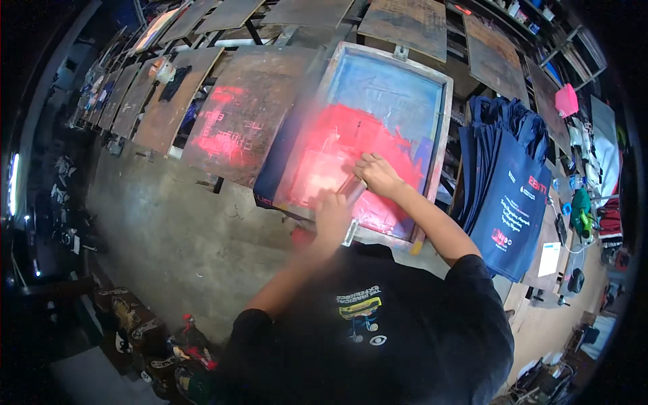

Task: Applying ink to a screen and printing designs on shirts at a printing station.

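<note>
A screen-printing frame (pixel 442 121) with a pale rim lies in front of me, its mesh blue at the far end. Bright pink-red ink (pixel 337 138) covers the near and middle mesh. Over the near part, my left hand (pixel 333 217) and my right hand (pixel 379 174) are both closed on a squeegee (pixel 352 189), which stands slanted across the ink. My right hand grips its far end, my left hand its nearer part. A dark navy bag (pixel 273 169) sticks out from beneath the frame's left side.
Right of the frame stands a stack of navy printed tote bags (pixel 503 196). Left lies a brown printing board (pixel 236 128) with pink ink stains; more boards (pixel 405 27) line the back. A clamp (pixel 401 52) sits at the frame's far edge. Concrete floor (pixel 169 229) shows at left.
</note>
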Motion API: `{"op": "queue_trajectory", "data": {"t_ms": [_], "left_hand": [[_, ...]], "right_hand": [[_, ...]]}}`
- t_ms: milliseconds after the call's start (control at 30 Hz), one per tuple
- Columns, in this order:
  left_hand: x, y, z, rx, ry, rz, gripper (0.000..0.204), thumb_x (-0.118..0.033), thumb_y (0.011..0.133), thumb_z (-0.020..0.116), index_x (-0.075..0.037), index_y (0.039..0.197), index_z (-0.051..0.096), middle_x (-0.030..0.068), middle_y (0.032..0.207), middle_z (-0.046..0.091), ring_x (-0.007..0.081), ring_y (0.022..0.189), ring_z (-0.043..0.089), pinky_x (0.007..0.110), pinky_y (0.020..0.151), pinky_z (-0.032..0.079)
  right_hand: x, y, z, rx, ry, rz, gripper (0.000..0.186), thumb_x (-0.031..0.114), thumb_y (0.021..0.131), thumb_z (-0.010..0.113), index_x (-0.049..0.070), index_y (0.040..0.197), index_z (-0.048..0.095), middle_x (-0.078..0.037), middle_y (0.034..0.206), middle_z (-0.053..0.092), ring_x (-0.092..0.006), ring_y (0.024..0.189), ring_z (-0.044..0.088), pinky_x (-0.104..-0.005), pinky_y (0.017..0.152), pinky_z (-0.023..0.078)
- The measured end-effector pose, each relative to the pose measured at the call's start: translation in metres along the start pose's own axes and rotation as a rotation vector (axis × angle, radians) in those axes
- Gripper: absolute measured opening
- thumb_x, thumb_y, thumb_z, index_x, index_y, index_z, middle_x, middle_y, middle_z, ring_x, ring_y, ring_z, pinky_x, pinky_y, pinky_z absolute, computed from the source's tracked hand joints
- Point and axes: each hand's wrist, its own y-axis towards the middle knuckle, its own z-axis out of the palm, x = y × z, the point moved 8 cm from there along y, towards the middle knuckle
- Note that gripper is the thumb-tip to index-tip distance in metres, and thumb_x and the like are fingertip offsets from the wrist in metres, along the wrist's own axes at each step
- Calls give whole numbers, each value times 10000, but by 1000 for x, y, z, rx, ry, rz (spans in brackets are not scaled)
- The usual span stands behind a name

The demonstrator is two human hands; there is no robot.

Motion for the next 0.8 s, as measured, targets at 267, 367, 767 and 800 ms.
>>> {"op": "queue_trajectory", "data": {"t_ms": [267, 367, 767, 800], "left_hand": [[61, 35, -35, -81, -48, -17, 328, -283, 846, 714, -51, 967, 517, 142, 905, 564, 341, 824, 599, 466, 701, 455], [65, 16, -11, -135, -35, -5, 332, -294, 838, 719, -56, 951, 516, 140, 900, 565, 337, 810, 601, 462, 679, 466], [-21, 0, 27, 81, 154, 31, 306, -328, 867, 662, -63, 949, 531, 128, 911, 580, 291, 865, 619, 432, 793, 466], [-19, 2, 18, 22, 95, 47, 218, -259, 852, 626, -69, 916, 541, 122, 888, 565, 297, 858, 600, 444, 765, 461]], "right_hand": [[4, 76, 8, 97, 10, -51, 363, 177, 717, 711, 184, 1079, 693, 8, 1033, 676, -207, 1072, 584, -381, 918, 472], [12, 75, 24, -44, 17, -49, 312, 166, 739, 681, 179, 1050, 695, 13, 1023, 673, -199, 1060, 576, -379, 921, 468], [-3, -25, -4, -87, -6, 44, 286, 133, 786, 608, 145, 1058, 695, 38, 1008, 659, -173, 1001, 555, -331, 903, 443], [-3, -22, -2, -30, 2, 62, 299, 134, 791, 605, 154, 1075, 697, 35, 999, 657, -175, 1010, 558, -336, 903, 448]]}}
